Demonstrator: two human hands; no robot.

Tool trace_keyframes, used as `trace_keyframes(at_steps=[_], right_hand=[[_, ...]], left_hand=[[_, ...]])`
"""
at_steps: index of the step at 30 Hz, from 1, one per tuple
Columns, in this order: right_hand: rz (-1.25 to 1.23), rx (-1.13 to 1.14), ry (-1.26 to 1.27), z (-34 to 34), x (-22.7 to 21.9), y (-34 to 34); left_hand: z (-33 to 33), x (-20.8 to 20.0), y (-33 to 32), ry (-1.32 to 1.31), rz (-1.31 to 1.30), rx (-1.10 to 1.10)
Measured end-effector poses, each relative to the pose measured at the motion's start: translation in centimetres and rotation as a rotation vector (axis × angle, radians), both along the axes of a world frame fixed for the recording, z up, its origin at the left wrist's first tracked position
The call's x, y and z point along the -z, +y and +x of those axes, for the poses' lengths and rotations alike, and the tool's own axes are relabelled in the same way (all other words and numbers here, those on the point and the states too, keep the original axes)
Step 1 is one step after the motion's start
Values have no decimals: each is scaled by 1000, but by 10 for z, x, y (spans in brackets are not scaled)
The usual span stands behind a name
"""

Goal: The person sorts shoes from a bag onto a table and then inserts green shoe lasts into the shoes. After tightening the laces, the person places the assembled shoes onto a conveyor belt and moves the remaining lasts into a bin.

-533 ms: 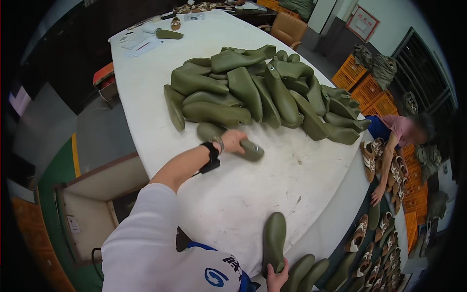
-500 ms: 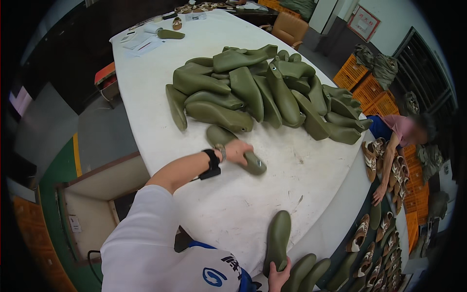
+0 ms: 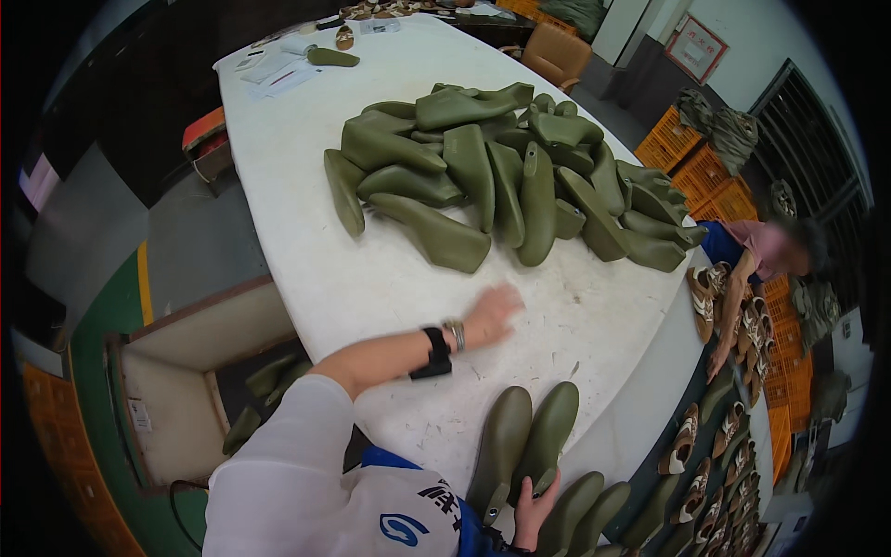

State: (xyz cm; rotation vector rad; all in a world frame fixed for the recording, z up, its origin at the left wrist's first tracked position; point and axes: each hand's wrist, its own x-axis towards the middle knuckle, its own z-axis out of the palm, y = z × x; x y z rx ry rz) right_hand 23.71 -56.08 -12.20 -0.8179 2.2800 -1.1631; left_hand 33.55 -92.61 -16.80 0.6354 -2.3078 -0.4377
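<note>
My left hand [image 3: 494, 316] is over the white tabletop, blurred by motion, with its fingers stretched out and nothing in them. A wristband and a bracelet are on that wrist. At the table's near edge, my right hand [image 3: 534, 509] grips the lower end of a dark green shoe last [image 3: 549, 432]. A second green shoe last [image 3: 501, 441] lies right beside it, on its left. Beyond my left hand rises a heap of similar green shoe lasts [image 3: 469, 172], the closest one [image 3: 432, 232] slanting toward me.
More lasts [image 3: 575, 511] and rows of brown-and-white shoes [image 3: 687, 441] are at the right. A co-worker's hand [image 3: 719, 357] reaches among them. Orange crates [image 3: 673, 139] are stacked behind. An open box [image 3: 167, 399] with several lasts is at the left. Papers [image 3: 278, 74] lie at the far left.
My left hand has let go of the last it held and is now further right and nearer. Two lasts now lie side by side at my right hand, where one was before.
</note>
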Motion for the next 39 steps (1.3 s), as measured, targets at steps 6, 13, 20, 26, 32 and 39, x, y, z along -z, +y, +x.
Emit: trace_keyframes(at_steps=[6,13,20,26,32,39], right_hand=[[104,23,146,-5,14,2],[73,17,172,-14,14,-9],[56,-80,336,-22,1,-21],[-89,-298,-126,-80,-41,-179],[-43,-187,-596,-91,56,-344],[-255,-126,-406,-81,95,-376]], left_hand=[[69,-33,-148,-921,66,-308],[56,-28,-86,-826,-272,127],[24,-63,20,-486,-203,705],[15,-73,48,-426,-141,584],[87,-133,32,-139,53,62],[148,-128,17,584,559,-468]])
